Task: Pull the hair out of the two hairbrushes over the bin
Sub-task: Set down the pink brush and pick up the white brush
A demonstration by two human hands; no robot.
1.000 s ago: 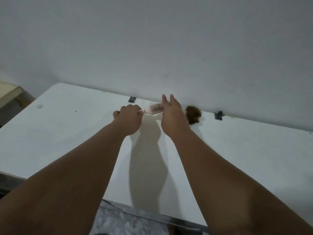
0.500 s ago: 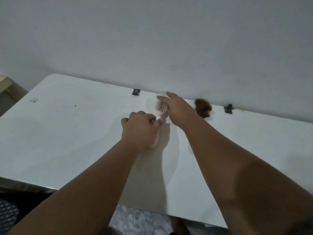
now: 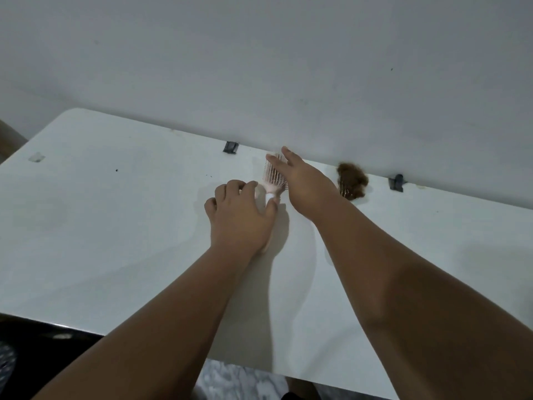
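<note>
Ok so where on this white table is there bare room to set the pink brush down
The white table is bare left of the left hand, out to a small clear tab, and right of the right forearm. It is crowded at the wall: pink hairbrush, right hand, brown hair clump.

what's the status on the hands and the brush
Left hand on pink brush handle. Right hand open over bristles. Brown hair clump by wall. No bin visible.

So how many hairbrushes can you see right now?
2. A pink hairbrush between both hands; a second brush, mostly hidden under a brown hair clump, beside the wall.
</note>
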